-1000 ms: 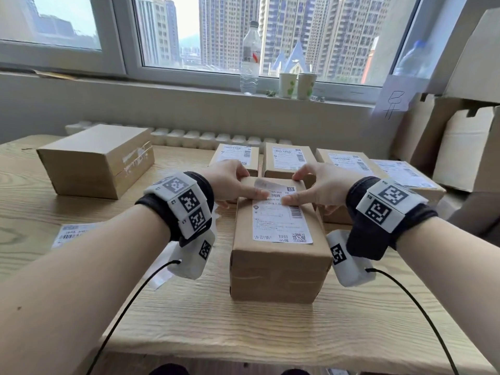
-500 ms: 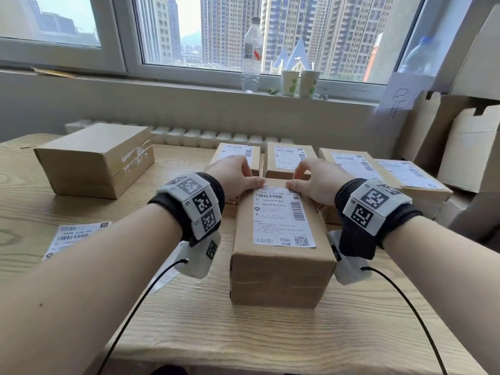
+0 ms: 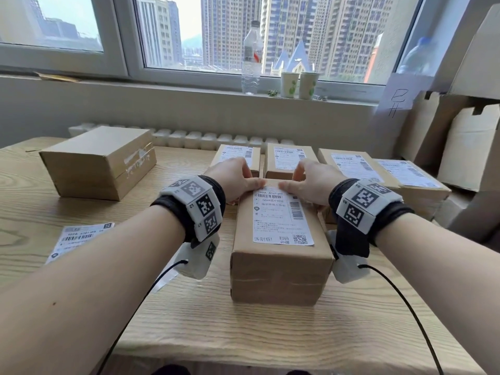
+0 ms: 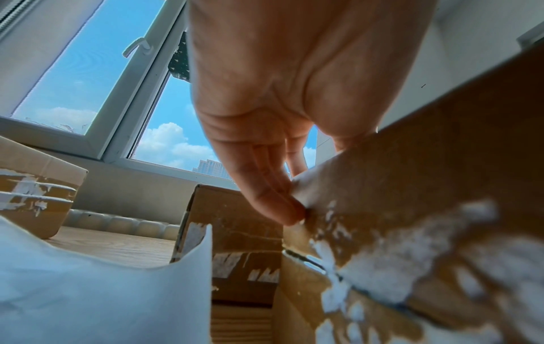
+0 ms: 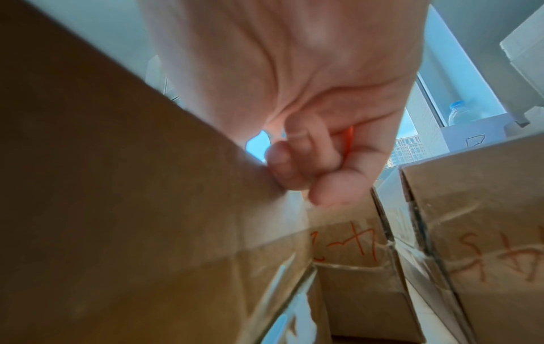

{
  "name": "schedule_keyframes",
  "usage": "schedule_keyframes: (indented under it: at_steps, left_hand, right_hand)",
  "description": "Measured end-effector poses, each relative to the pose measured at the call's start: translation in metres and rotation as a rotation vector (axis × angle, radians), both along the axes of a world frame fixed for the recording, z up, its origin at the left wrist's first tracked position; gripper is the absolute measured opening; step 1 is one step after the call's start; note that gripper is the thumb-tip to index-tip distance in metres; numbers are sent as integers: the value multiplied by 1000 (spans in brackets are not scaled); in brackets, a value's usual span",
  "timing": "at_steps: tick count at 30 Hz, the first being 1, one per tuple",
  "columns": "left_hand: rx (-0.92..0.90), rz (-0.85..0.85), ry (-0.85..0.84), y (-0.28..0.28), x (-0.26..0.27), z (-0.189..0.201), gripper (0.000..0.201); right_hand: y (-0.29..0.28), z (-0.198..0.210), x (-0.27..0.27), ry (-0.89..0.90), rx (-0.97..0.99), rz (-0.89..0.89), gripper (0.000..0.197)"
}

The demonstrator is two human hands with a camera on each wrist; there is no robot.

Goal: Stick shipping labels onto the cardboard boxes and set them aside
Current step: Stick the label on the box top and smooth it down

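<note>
A small cardboard box point(image 3: 281, 266) stands lengthwise in front of me on the wooden table point(image 3: 243, 334). A white shipping label point(image 3: 281, 220) lies flat on its top. My left hand point(image 3: 238, 180) and right hand point(image 3: 308, 182) flank the box's far end, both thumbs pressing the label's far edge. In the left wrist view the left hand's fingers point(image 4: 273, 200) are straight and touch the side of the box point(image 4: 441, 186). In the right wrist view the right hand's fingers point(image 5: 306, 163) are curled, knuckles against the box's side point(image 5: 103, 186).
A larger unlabelled box point(image 3: 97, 163) sits at the left, with a loose label point(image 3: 78, 239) lying in front of it. Several labelled boxes point(image 3: 290, 158) line the back and right. Folded cartons point(image 3: 473, 147) lean at the right. A bottle point(image 3: 251, 58) and cups stand on the sill.
The label's far end, lifted a second ago, now lies flat. Both hands slid away from me to the box's far edge, thumbs pressing there.
</note>
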State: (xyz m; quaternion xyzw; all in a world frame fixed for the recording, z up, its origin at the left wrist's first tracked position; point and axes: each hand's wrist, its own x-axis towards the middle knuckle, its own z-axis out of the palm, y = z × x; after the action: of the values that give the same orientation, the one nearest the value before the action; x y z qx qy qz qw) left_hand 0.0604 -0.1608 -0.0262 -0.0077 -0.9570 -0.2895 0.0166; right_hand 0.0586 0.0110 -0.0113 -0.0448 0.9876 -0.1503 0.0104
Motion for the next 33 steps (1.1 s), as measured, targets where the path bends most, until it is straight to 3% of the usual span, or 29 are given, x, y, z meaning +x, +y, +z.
schedule_keyframes:
  at_steps: [5, 10, 17, 21, 26, 29, 33]
  left_hand:
    - [-29, -10, 39, 0, 3, -2, 34]
    - [-112, -8, 78, 1, 4, -2, 36]
    - [-198, 8, 97, 4, 10, 2, 37]
    - [-141, 8, 72, 1, 14, 4, 33]
    - [-4, -25, 26, -3, 24, 5, 37]
    - [64, -64, -54, -3, 32, 4, 59]
    - [128, -147, -229, -5, 43, 5, 93]
  right_hand:
    - [5, 1, 8, -1, -84, 40, 34]
    - [15, 1, 30, -22, -125, 148, 58]
    - [32, 9, 57, -337, -203, 264, 90]
    - [36, 12, 67, -429, -184, 303, 99]
    - [35, 13, 67, -320, -238, 262, 76]
    - [32, 11, 66, -252, -274, 216, 57]
    - [29, 9, 66, -227, -262, 196, 52]
